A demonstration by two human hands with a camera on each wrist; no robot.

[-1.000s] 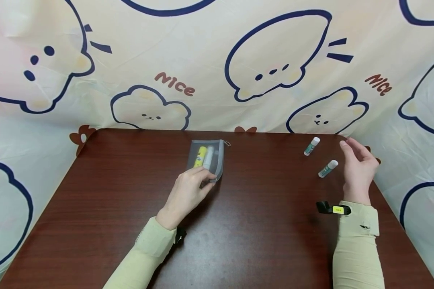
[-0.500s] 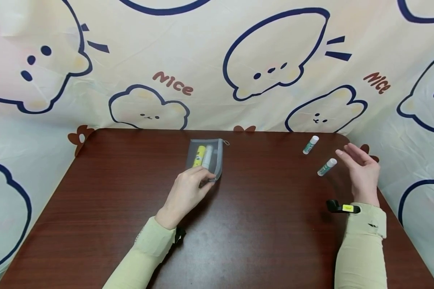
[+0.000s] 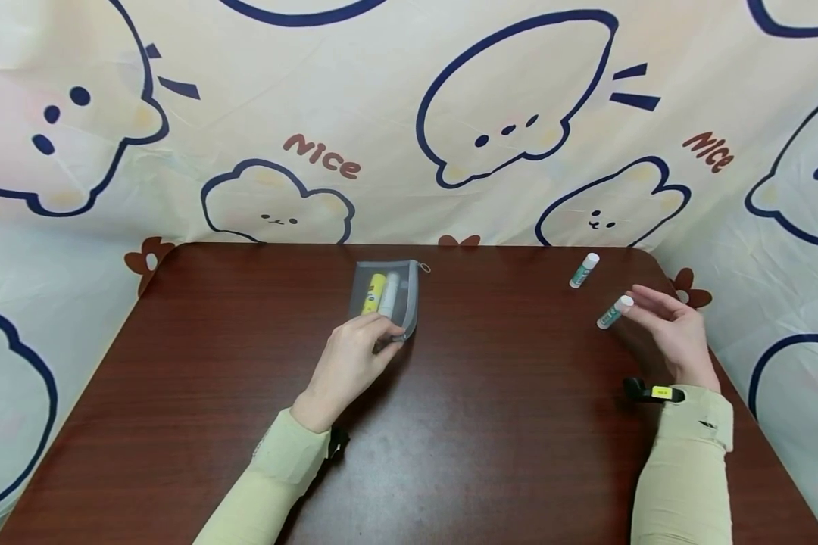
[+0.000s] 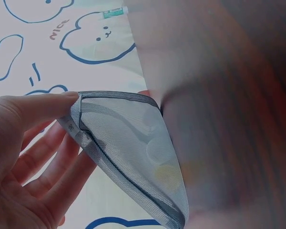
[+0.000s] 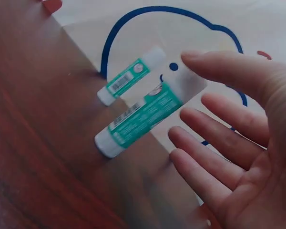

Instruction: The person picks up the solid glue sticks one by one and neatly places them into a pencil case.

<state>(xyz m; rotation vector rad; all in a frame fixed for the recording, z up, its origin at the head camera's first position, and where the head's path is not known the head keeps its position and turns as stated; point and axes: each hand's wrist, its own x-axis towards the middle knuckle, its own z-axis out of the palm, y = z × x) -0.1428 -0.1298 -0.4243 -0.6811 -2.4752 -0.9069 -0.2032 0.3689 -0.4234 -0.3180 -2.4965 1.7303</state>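
A grey mesh zipper pouch (image 3: 410, 299) lies toward the back of the table, left of centre in the head view. Through its mesh show a yellow tube (image 3: 373, 293) and a whitish tube (image 3: 389, 294). My left hand (image 3: 348, 367) pinches the pouch's near corner between thumb and fingers, holding the edge (image 4: 112, 160) raised in the left wrist view. On the right, my right hand (image 3: 678, 337) spreads thumb and fingers on either side of the white cap of the nearer green-and-white glue stick (image 5: 145, 119). Behind it stands a second glue stick (image 3: 584, 270).
The dark brown wooden table (image 3: 491, 424) ends at a cream curtain (image 3: 395, 91) with cartoon outlines at the back and both sides. A small cord loop (image 3: 424, 267) hangs from the pouch's far right corner. A black wrist camera (image 3: 644, 390) sits at my right cuff.
My right hand has come down and nearer, from beyond the glue sticks to the cap of the nearer one. My left hand keeps its pinch on the pouch.
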